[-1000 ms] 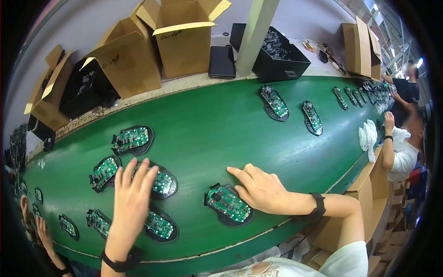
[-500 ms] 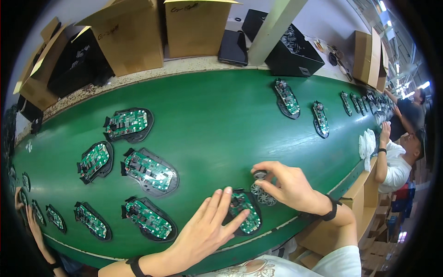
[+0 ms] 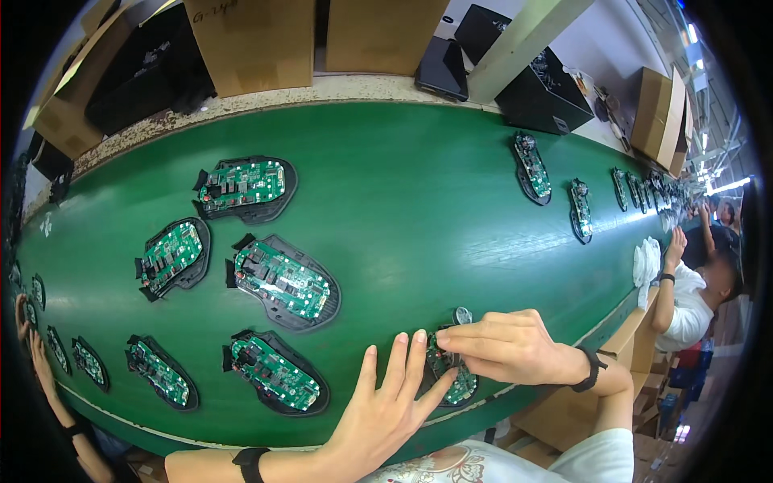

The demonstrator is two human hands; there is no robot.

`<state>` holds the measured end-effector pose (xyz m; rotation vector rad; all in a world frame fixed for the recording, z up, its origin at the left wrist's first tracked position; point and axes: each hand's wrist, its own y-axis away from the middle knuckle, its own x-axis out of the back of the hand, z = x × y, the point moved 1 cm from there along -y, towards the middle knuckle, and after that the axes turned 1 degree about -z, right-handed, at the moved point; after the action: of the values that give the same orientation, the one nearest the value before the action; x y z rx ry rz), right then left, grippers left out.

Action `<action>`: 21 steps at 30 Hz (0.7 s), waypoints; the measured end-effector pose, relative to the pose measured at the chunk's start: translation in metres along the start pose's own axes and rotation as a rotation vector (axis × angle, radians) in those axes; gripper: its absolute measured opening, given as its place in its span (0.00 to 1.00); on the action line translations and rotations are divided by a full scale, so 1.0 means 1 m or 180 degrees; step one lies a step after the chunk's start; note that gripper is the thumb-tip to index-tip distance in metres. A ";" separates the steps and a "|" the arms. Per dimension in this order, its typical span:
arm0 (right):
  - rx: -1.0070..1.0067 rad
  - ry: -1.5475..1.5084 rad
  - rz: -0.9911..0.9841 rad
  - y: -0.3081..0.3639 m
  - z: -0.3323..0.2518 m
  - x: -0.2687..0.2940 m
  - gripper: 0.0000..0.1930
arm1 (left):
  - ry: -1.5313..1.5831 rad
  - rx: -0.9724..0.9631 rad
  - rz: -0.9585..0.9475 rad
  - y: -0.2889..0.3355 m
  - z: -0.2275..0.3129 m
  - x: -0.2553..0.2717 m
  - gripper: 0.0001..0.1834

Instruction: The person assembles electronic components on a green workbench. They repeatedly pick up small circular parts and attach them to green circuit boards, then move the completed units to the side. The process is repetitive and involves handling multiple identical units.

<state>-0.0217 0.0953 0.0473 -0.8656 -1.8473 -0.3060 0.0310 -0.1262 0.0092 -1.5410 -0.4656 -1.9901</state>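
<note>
A green circuit board [image 3: 460,390] in a black shell lies near the belt's front edge. My left hand [image 3: 374,414] is beside it, its fingers stretched apart and the thumb reaching onto the board. Over the board's upper part is my right hand [image 3: 515,346], thumb and fingertips pinched together. Whatever sits between those fingertips is mostly hidden. Just beyond the right fingers shows a small round grey part [image 3: 461,315]. To the left lies another board in its black shell [image 3: 274,374], apart from my hands.
Several more boards in shells, such as this one [image 3: 286,280], lie on the green belt [image 3: 403,201]. Cardboard boxes [image 3: 254,48] and a black bin [image 3: 543,97] line the far ledge. Co-workers' arms [image 3: 668,278] reach in at right and far left.
My right hand has moved down and left from beside the board to over it, with the round part it held now hidden. The left fingers have spread wider. The view has shifted slightly.
</note>
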 end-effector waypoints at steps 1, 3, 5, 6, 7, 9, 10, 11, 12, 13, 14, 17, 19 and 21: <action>0.0019 0.0082 -0.0003 0.001 0.001 -0.001 0.23 | 0.0084 0.0064 0.0016 -0.001 0.001 0.000 0.31; 0.0037 0.0109 -0.0071 0.000 -0.001 0.001 0.23 | 0.0246 0.0182 0.0040 -0.003 0.005 0.003 0.36; 0.0041 0.0247 -0.0112 -0.001 -0.003 0.002 0.24 | 0.0162 0.0160 -0.0094 -0.005 0.006 0.006 0.34; 0.0037 0.0379 -0.0118 -0.002 -0.004 0.003 0.25 | 0.0114 0.0141 -0.0157 -0.007 0.006 0.008 0.33; 0.0032 0.0510 -0.0125 -0.003 -0.006 0.004 0.25 | -0.0012 0.0126 -0.0171 -0.006 0.006 0.008 0.31; -0.0039 0.0697 -0.0177 -0.006 -0.013 0.004 0.25 | -0.0264 0.0095 -0.0193 -0.006 0.007 0.009 0.29; -0.0073 0.0792 -0.0206 -0.005 -0.015 0.003 0.26 | -0.0265 0.0098 -0.0205 -0.007 0.007 0.010 0.28; -0.0142 0.0892 -0.0137 -0.003 -0.016 0.002 0.26 | -0.0266 0.0102 -0.0217 -0.008 0.008 0.013 0.28; -0.0197 0.0982 -0.0067 0.001 -0.017 0.001 0.26 | -0.0273 0.0120 -0.0235 -0.008 0.008 0.015 0.27; -0.0252 0.1072 0.0002 0.003 -0.016 0.000 0.26 | -0.0294 0.0104 -0.0241 -0.009 0.008 0.018 0.27; -0.0200 0.0970 0.0031 0.003 -0.017 0.001 0.25 | -0.0316 0.0088 -0.0248 -0.010 0.009 0.020 0.27; -0.0010 0.0908 0.0127 0.007 -0.021 0.003 0.23 | -0.0410 -0.0005 -0.0330 -0.009 0.010 0.019 0.26; 0.0202 0.1195 0.0217 0.010 -0.019 -0.001 0.22 | -0.0375 -0.0032 -0.0266 -0.009 0.008 0.017 0.26; 0.0136 0.1163 0.0262 0.013 -0.020 -0.003 0.22 | -0.0222 0.0020 -0.0094 -0.007 0.007 0.013 0.25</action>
<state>0.0016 0.0920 0.0512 -0.7954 -1.4713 -0.3466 0.0295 -0.1197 0.0239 -1.6127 -0.5248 -1.9600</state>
